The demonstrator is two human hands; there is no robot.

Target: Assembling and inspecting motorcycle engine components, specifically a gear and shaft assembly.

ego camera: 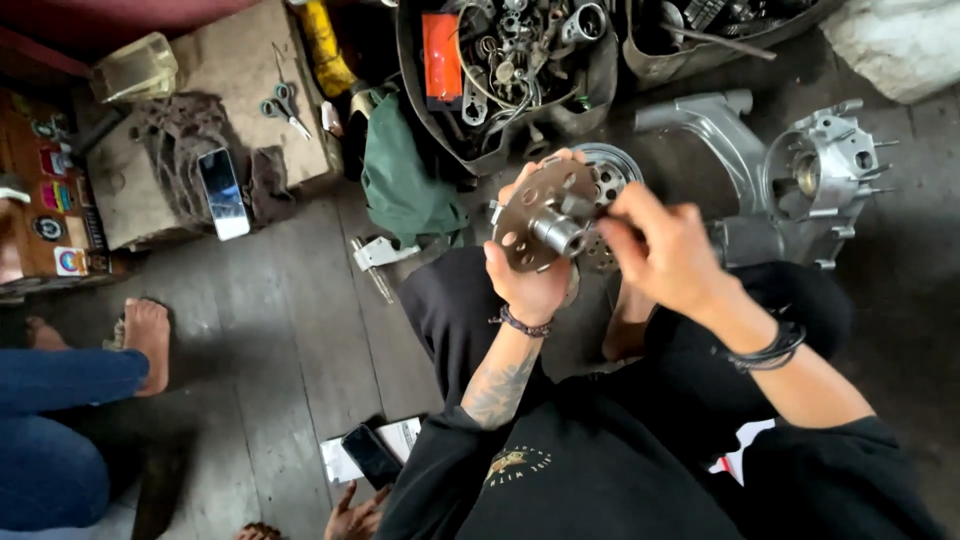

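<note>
Seen from above, on a dark plank floor. Far left, another person's bare foot [148, 335] beside a phone [223, 192] and scissors [283, 106] on a board. At centre, the left hand [530, 285] grips a round drilled metal disc [545, 215] by its lower edge, above the lap. The right hand [660, 250] has its fingertips pinched at the disc's hub. Far right, a grey engine casing [825, 170] lies on the floor.

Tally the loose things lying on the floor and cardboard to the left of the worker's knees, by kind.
Phones: 2
Scissors: 1
Green cloth: 1
Small metal bracket: 1
Total: 5
</note>
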